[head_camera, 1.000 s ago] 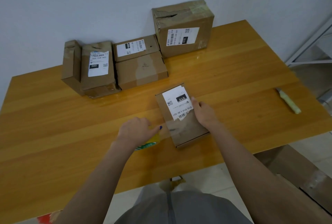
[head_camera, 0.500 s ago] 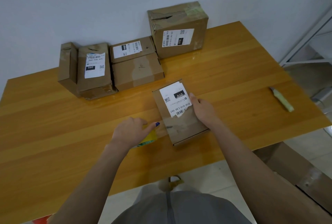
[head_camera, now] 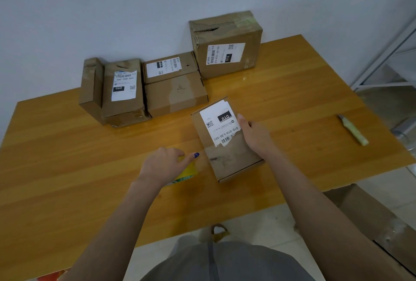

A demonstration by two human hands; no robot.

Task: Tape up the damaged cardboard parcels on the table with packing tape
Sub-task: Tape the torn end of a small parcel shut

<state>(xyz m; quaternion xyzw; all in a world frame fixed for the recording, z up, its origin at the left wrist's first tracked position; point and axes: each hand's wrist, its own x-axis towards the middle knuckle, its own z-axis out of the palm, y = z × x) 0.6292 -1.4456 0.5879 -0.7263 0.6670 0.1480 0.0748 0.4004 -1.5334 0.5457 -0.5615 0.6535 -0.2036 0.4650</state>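
Since half a second ago almost nothing has shifted: both hands and the small parcel (head_camera: 234,161) sit where they were. The left hand (head_camera: 162,165) curls over a yellow tape roll (head_camera: 188,172) on the table (head_camera: 67,168), thumb stretched toward the parcel just to its right. The right hand (head_camera: 255,134) clasps that parcel's right edge, one digit straight along the top, the others hidden. The parcel is creased brown cardboard with a torn white label. Beyond the left hand lie flat, scuffed parcels (head_camera: 144,91); beyond the right, a boxy one (head_camera: 227,69) with a ripped top. A pale-handled knife (head_camera: 353,131) lies well right of the right hand.
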